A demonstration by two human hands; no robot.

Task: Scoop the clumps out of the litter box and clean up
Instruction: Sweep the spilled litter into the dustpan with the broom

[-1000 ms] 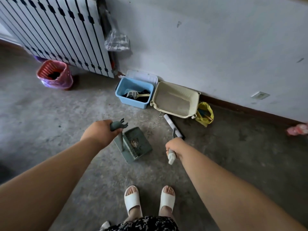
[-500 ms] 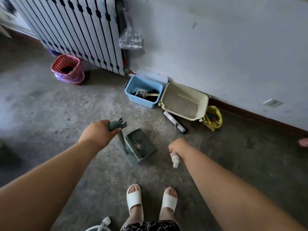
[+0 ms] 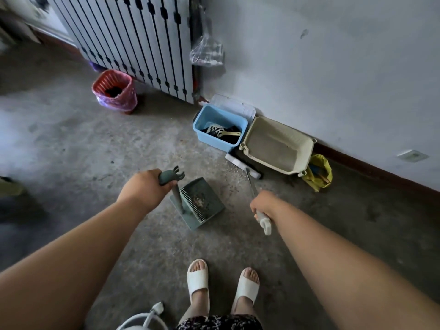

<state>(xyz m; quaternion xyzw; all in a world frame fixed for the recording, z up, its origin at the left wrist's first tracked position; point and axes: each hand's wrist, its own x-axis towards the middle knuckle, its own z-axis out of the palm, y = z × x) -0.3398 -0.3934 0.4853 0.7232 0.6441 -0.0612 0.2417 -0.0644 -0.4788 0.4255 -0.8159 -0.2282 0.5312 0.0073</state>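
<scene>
Wastebasket (image 3: 114, 91), red with a plastic liner, stands far left of the litter box (image 3: 277, 145). Left hand (image 3: 142, 189) is closed around the green dustpan (image 3: 197, 202) handle, below-left of the box. A blue bin (image 3: 220, 127) holding a slotted scoop (image 3: 217, 131) touches the box's left side. Right hand (image 3: 264, 204) is clenched on a broom (image 3: 252, 184), whose head lies just before the box.

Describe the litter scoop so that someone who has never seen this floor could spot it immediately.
Start at the grey wall, where two tubs sit side by side on the floor. The litter scoop lies inside the blue bin, left of the beige litter box. It is the only pale slotted tool there.
</scene>
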